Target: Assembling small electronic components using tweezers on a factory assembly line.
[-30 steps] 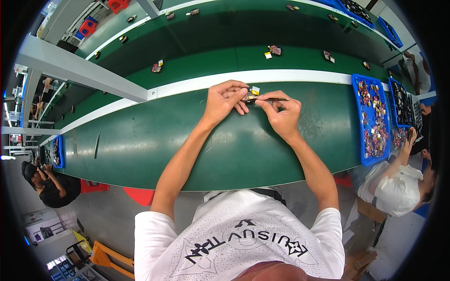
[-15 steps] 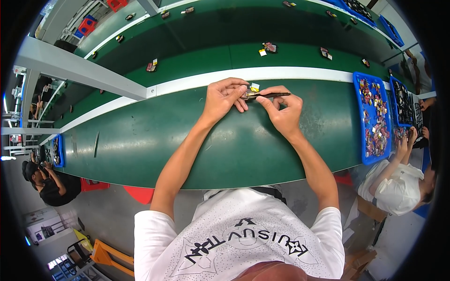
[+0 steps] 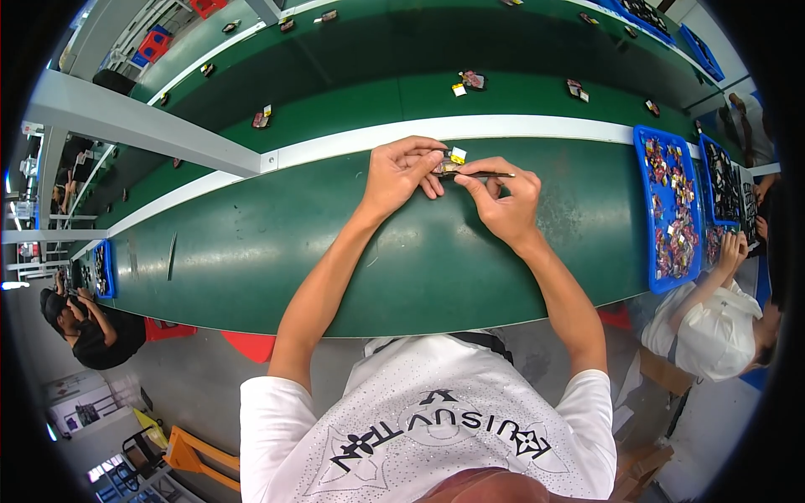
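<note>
Green workbench [image 3: 251, 251] surface fills the middle of the view, crossed by a white strip, with a second green belt [image 3: 352, 92] seen beyond it carrying small scattered parts too small to be told apart. At the far left a blue tray [image 3: 104, 270] is cut off by the dark rim, and a seated person [image 3: 84, 323] beside it is only partly seen.

The left hand [image 3: 402, 174] is laid on the bench near the white strip, its fingers curled closed around a small dark component [image 3: 446, 168]; most of that part is hidden under the fingertips, and its kind cannot be made out. A small yellow tab [image 3: 458, 155] is seen just above it, touching or nearly so. The right hand [image 3: 503, 201] is set just beside the left, wrist bent, with thumb and forefinger pinched shut on a thin dark tool [image 3: 490, 174] held level, its tip brought to the component. Both forearms are stretched forward from the lower edge.

Further right, 2 blue trays [image 3: 667, 210] of mixed small parts are seen, and another person's hands [image 3: 731, 251] are held near them.
</note>
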`<state>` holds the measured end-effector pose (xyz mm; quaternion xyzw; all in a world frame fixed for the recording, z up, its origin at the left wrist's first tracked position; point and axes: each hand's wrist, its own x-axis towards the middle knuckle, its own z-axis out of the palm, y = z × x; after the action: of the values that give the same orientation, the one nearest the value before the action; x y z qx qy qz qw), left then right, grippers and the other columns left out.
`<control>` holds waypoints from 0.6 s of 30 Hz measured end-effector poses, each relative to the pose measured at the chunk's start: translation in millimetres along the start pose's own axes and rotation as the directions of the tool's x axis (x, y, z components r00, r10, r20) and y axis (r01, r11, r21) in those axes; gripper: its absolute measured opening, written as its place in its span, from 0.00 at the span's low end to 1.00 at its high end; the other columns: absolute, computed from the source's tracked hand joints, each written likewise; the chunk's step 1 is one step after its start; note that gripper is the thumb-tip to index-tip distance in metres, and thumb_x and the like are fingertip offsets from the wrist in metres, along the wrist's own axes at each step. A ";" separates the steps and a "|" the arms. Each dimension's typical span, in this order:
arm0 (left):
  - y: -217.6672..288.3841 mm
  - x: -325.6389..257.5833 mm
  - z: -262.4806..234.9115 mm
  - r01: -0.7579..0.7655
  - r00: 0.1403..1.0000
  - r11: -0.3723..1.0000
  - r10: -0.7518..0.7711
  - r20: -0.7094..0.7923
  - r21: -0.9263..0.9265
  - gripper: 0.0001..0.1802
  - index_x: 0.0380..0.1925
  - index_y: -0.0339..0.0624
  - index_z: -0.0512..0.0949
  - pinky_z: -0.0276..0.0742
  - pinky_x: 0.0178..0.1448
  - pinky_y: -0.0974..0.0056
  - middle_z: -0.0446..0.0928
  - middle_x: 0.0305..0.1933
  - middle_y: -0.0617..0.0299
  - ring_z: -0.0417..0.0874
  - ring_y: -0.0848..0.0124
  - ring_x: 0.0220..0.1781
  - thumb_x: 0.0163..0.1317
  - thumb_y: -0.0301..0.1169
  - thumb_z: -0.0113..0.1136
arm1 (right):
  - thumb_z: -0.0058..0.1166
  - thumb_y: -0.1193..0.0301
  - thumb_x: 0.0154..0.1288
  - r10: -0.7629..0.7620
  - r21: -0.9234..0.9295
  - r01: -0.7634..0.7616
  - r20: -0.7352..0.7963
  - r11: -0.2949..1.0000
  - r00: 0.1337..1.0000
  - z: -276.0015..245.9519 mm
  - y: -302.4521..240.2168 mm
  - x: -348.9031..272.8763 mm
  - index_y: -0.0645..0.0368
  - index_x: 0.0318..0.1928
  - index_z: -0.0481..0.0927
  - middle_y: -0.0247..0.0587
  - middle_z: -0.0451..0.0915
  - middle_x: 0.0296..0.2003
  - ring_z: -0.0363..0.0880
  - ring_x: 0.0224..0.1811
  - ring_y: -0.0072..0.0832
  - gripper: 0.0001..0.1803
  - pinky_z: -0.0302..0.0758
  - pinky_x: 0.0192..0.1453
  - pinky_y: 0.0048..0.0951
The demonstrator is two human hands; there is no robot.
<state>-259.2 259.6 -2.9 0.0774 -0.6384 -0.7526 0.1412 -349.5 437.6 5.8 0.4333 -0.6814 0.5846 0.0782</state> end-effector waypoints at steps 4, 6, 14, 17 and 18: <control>-0.6 1.8 3.6 0.006 1.000 1.000 -0.006 -0.007 -0.006 0.12 0.49 0.26 0.81 0.84 0.27 0.68 0.85 0.32 0.50 0.88 0.66 0.25 0.73 0.26 0.61 | 0.73 0.79 0.56 -0.049 -0.070 0.053 0.053 0.996 0.997 -5.6 1.4 0.2 0.61 0.32 0.88 0.34 0.90 0.31 0.63 0.13 0.13 0.05 0.60 0.20 0.21; -0.4 3.0 4.0 0.030 1.000 0.999 -0.030 -0.001 -0.013 0.12 0.49 0.26 0.81 0.84 0.28 0.68 0.85 0.33 0.51 0.88 0.67 0.26 0.73 0.26 0.62 | 0.70 0.82 0.53 -0.168 -0.060 0.169 0.008 0.984 0.986 -3.5 -1.6 2.0 0.58 0.33 0.87 0.35 0.87 0.26 0.74 0.15 0.23 0.07 0.64 0.20 0.25; -2.4 4.0 9.1 -0.021 1.000 1.000 0.021 -0.002 -0.004 0.13 0.50 0.26 0.80 0.84 0.29 0.69 0.85 0.34 0.52 0.87 0.70 0.28 0.69 0.22 0.64 | 0.71 0.83 0.53 -0.345 -0.133 0.343 0.010 0.930 0.938 -2.0 4.4 -1.0 0.57 0.33 0.87 0.35 0.90 0.31 0.78 0.18 0.22 0.09 0.65 0.21 0.22; -4.5 5.8 13.7 -0.023 0.999 1.000 0.024 -0.042 0.006 0.13 0.51 0.25 0.80 0.84 0.30 0.69 0.85 0.33 0.53 0.87 0.71 0.27 0.68 0.21 0.65 | 0.71 0.83 0.52 -0.378 -0.189 0.375 0.022 0.908 0.926 -3.2 5.7 -1.4 0.56 0.33 0.87 0.35 0.90 0.31 0.82 0.20 0.23 0.10 0.65 0.21 0.22; -3.7 6.3 15.5 -0.024 0.998 1.000 0.025 -0.053 0.017 0.13 0.50 0.25 0.80 0.84 0.30 0.69 0.85 0.32 0.53 0.87 0.72 0.27 0.68 0.21 0.65 | 0.71 0.83 0.52 -0.384 -0.208 0.380 0.023 0.901 0.923 -3.7 6.0 -1.4 0.56 0.33 0.87 0.35 0.90 0.31 0.83 0.21 0.23 0.10 0.64 0.21 0.22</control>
<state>-270.2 272.7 -3.4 0.0909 -0.6416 -0.7431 0.1669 -354.2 441.2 1.7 0.5425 -0.6399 0.4873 0.2425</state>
